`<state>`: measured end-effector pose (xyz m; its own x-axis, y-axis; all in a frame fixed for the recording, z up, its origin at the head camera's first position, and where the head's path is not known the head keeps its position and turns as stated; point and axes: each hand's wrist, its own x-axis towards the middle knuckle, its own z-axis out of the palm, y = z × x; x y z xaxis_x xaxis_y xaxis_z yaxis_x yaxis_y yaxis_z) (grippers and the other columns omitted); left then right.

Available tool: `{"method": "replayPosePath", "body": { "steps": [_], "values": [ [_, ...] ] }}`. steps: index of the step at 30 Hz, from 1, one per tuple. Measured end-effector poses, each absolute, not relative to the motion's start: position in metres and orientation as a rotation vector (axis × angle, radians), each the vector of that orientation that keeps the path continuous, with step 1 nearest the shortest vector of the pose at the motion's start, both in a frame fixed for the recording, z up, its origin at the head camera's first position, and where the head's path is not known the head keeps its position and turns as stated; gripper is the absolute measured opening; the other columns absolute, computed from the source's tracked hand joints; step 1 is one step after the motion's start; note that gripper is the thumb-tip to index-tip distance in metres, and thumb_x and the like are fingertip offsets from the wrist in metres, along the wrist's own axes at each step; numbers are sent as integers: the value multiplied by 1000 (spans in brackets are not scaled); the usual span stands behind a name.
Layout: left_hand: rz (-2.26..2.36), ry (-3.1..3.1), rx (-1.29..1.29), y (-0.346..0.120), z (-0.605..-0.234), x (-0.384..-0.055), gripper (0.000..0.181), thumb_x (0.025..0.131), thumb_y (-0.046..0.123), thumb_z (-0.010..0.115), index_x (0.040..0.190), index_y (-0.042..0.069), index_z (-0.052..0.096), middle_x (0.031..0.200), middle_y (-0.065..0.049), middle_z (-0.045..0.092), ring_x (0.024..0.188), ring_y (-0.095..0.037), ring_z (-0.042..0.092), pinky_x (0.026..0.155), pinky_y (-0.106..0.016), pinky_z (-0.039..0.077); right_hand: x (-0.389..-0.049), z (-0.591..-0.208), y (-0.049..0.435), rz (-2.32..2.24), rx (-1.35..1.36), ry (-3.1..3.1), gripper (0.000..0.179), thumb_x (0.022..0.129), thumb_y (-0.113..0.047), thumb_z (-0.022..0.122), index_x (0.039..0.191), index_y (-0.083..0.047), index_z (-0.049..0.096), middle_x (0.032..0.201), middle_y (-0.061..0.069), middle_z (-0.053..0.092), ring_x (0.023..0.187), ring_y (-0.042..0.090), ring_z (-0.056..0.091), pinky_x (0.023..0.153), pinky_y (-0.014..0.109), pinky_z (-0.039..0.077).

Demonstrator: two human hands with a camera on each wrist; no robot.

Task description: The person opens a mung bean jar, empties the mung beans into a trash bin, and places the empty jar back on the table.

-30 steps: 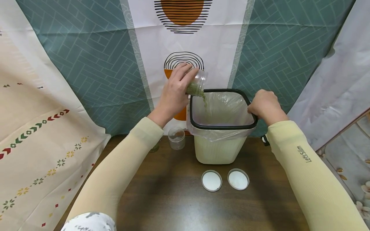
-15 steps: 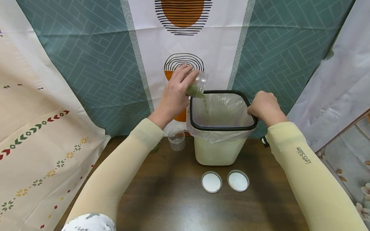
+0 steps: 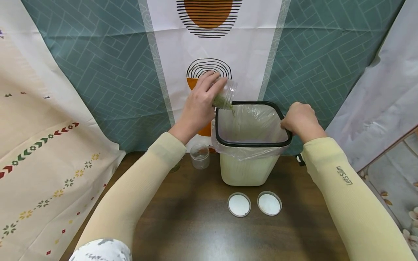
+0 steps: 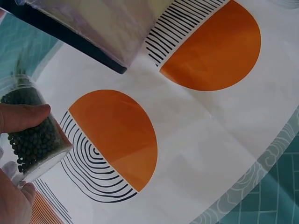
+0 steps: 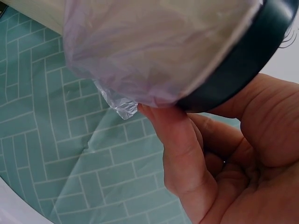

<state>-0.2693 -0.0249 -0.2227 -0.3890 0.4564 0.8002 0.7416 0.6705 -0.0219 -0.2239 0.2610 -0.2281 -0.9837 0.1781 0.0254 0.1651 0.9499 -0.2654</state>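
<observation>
In the head view my left hand (image 3: pixel 197 105) holds a clear plastic jar (image 3: pixel 224 96) tipped mouth-down to the right above the bin's left rim. Small green beans (image 4: pixel 35 144) lie inside it, and a few fall from its mouth. My thumb crosses the jar's side in the left wrist view. The pale yellow trash bin (image 3: pixel 248 170) stands upright, lined with a clear bag (image 3: pixel 241 151) folded over its edge. My right hand (image 3: pixel 300 121) grips the black rim (image 5: pixel 238 70) at the bin's right side, fingers beneath it. The bottom of the bin is hidden.
Left of the bin stands a second clear jar (image 3: pixel 200 157) without a lid. Beside it, a greenish item (image 3: pixel 175 167) is mostly hidden behind my left forearm. Two round lids (image 3: pixel 239 205) lie on the dark wooden table (image 3: pixel 196 224) in front of the bin. Patterned cloth hangs behind.
The stream of beans from the jar has thinned to a few, and fewer beans show inside. Both hands keep nearly the same place, the left holding the jar, the right on the rim.
</observation>
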Motion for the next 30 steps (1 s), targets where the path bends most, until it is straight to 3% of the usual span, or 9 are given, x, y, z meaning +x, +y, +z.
{"method": "replayPosePath", "body": {
  "steps": [9, 30],
  "values": [
    [-428, -2030, -942, -23, -225, -270, 66, 75, -20, 43, 133, 11, 52, 138, -12, 47, 137, -23, 33, 115, -26, 25, -223, -228, 261, 424, -256, -3062, 19, 75, -15, 59, 66, 1, 63, 54, 11, 59, 54, 28, 56, 43, 31, 44],
    [-416, -2010, -951, -21, -224, -271, 66, 75, -20, 44, 133, 12, 52, 137, -13, 48, 137, -23, 33, 115, -27, 25, -223, -228, 262, 409, -247, -3050, 20, 74, -15, 58, 62, 0, 62, 53, 11, 58, 57, 30, 54, 43, 32, 43]
  ]
}}
